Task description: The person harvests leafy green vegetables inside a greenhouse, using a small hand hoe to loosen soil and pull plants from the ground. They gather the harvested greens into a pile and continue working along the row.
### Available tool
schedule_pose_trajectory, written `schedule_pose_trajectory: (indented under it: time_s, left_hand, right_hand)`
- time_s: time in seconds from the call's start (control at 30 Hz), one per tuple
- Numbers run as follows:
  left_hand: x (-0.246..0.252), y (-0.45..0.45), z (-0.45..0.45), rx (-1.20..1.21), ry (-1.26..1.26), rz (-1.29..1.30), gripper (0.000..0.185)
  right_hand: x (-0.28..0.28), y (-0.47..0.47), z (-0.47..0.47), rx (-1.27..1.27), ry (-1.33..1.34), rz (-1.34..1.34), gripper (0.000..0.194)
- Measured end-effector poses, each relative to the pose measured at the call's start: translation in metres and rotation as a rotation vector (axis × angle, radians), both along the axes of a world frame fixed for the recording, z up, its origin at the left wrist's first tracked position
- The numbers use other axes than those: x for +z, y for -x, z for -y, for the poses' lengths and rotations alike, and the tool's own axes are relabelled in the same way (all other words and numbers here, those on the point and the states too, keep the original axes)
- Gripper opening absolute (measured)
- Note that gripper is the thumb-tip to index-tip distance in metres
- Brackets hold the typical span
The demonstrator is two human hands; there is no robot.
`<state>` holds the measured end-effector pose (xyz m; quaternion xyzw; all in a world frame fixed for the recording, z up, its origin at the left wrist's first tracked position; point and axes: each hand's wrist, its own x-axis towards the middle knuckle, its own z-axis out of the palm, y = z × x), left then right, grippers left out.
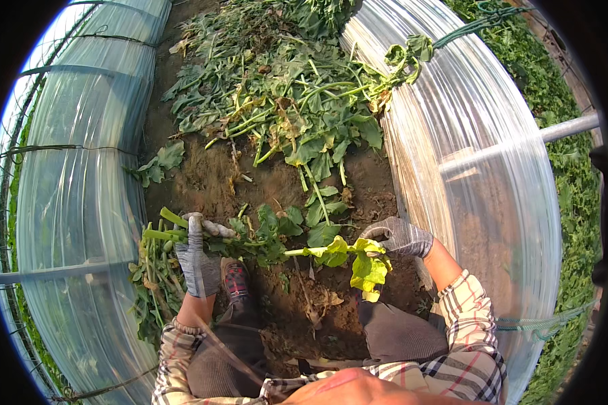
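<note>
My left hand (198,255), in a grey knit glove, is closed around a bunch of leafy green stalks (268,228). Thick pale-green cut ends (164,234) jut out on its left side, and the leaves spread to the right. My right hand (403,236), gloved the same way, pinches a yellowed leaf (369,272) by its upper part. That leaf's pale stem reaches left towards the bunch; leaves hide whether it is still joined. A heap of stalks and leaves (154,288) lies beside my left wrist, partly covered by it.
Wilted leafy plants (283,101) cover the brown soil (197,172) ahead. Clear plastic film (88,202) borders the left, with more gathered film (501,192) on the right. A metal pipe (570,127) and green rope (479,24) cross the right side. My shoe (234,278) stands between the hands.
</note>
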<state>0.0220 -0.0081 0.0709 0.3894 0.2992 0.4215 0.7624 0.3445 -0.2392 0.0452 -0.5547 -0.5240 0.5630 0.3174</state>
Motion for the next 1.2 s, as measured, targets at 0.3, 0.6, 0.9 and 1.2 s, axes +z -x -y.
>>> schedule_pose_trajectory:
  time_s: [0.3, 0.6, 0.9, 1.2]
  left_hand:
    - [-0.043, -0.019, 0.025, -0.412, 0.630, -0.150, 0.046]
    - [-0.034, 0.000, -0.008, -0.448, 0.722, 0.106, 0.038]
    - [-0.007, -0.001, -0.016, -0.367, 0.348, -0.206, 0.040]
    - [-0.007, -0.010, -0.004, -0.898, -0.742, -0.594, 0.050]
  right_hand:
    - [-0.029, 0.099, -0.053, 0.009, 0.076, 0.242, 0.050]
    - [-0.115, 0.011, -0.114, -0.429, 0.230, 0.546, 0.040]
    - [-0.150, -0.015, -0.144, -0.474, 0.490, 0.897, 0.057]
    - [0.005, 0.082, -0.096, 0.091, 0.399, -0.141, 0.050]
